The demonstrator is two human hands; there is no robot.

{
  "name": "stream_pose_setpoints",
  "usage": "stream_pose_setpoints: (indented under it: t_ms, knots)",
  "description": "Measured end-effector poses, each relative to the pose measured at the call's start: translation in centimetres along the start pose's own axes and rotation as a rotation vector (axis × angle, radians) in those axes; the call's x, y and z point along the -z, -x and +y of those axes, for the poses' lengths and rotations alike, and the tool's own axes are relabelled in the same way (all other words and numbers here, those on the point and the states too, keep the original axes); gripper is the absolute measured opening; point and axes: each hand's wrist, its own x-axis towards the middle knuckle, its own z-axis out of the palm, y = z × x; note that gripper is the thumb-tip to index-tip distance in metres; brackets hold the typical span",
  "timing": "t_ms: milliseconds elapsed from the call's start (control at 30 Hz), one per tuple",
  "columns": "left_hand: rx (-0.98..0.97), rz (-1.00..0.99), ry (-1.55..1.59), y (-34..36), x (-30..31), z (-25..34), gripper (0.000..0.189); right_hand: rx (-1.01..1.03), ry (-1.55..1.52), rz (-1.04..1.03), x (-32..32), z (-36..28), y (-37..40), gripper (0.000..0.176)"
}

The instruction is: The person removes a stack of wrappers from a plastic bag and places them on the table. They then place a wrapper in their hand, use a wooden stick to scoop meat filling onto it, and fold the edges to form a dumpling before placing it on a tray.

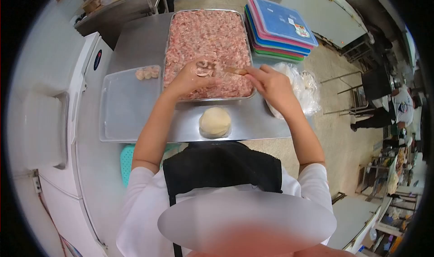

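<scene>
A large metal tray (246,40) full of minced meat (205,35) lies on the steel table. Over its near part, my left hand (192,78) cups a small wrapper with meat (205,69), its fingers curled around it. My right hand (270,81), at the tray's right edge, grips a flat wooden spatula (236,70) whose tip points at the left hand. A round stack of pale wrappers (215,122) sits near the front edge. On the left, a translucent plastic tray (129,107) holds several finished dumplings (148,73) in its upper right corner.
Colourful stacked lids (282,24) stand at the back right. Beside my right forearm lie clear plastic bags (304,87). A white freezer (81,121) is at the left, a turquoise basket (127,164) below the table. Far right, another person (402,107) stands in the room.
</scene>
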Motion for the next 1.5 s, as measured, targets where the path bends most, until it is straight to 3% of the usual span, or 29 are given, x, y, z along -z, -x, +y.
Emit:
stream_pose_setpoints:
  t_ms: [100,200,300,400,500,567,600,700,733,800,867,933,1000,1067,1100,1300,1400,1500]
  knots:
    - [-0.053,0.033,0.076,-0.3,-1.6,0.3,0.049,-0.119,-0.191,-0.036,2.5,3.6,0.3,0.023]
    - [-0.388,0.245,-0.449,-0.7,-3.2,0.3,0.039,-0.090,-0.384,-0.166,2.7,6.2,1.5,0.025]
    - [-0.163,-0.048,-0.174,-1.3,-4.7,2.4,0.036,0.009,-0.537,-0.240,-0.3,7.9,2.9,0.026]
    - [-0.122,-0.097,-0.300,-2.0,-5.4,1.8,0.030,0.124,-0.418,-0.284,-0.1,10.2,1.8,0.025]
    - [-0.021,0.247,-0.264,-2.3,-6.6,-2.5,0.032,0.151,-0.176,-0.176,1.0,10.2,1.3,0.022]
    - [-0.074,0.242,-0.205,-2.5,-6.2,-3.8,0.041,0.206,-0.134,-0.051,0.4,9.8,1.6,0.021]
    - [-0.101,0.237,-0.173,-2.6,-6.2,-4.1,0.045,0.199,-0.129,-0.102,-0.4,10.0,1.6,0.021]
    - [0.069,0.300,-0.426,-2.4,-7.3,-1.9,0.039,0.191,-0.282,-0.086,-6.8,14.7,0.8,0.023]
    - [0.049,0.313,-0.413,-2.2,-7.4,-2.4,0.042,0.027,0.095,-0.440,-5.8,15.8,0.7,0.027]
    - [0.010,0.325,-0.396,-1.9,-7.3,-3.7,0.046,-0.005,0.031,-0.411,-5.4,17.3,1.1,0.028]
    - [0.158,0.284,-0.151,-1.2,-7.9,1.0,0.052,-0.043,-0.156,-0.354,-4.8,18.6,1.0,0.027]
    - [0.085,0.289,-0.158,-1.0,-8.4,1.9,0.055,-0.017,-0.434,-0.304,-2.4,17.1,0.7,0.024]
    - [-0.210,0.348,-0.433,-1.3,-8.1,0.5,0.054,0.097,-0.571,-0.268,-2.2,15.8,0.6,0.022]
    - [-0.022,0.149,-0.417,-1.6,-7.7,1.3,0.053,0.284,-0.571,-0.248,-3.3,14.6,0.9,0.021]
    - [0.070,0.048,-0.405,-1.8,-7.6,1.6,0.053,0.271,-0.474,-0.236,-2.9,14.1,0.8,0.021]
    - [-0.033,0.441,-0.399,-1.1,-8.6,0.0,0.041,0.282,-0.153,-0.052,-0.9,12.0,0.5,0.022]
    - [0.150,0.293,-0.320,-1.9,-8.6,1.9,0.048,0.213,-0.188,-0.135,-1.2,12.6,-0.1,0.022]
    - [-0.031,0.374,-0.208,-1.4,-9.0,1.9,0.051,0.144,-0.375,-0.213,1.0,13.7,-0.9,0.028]
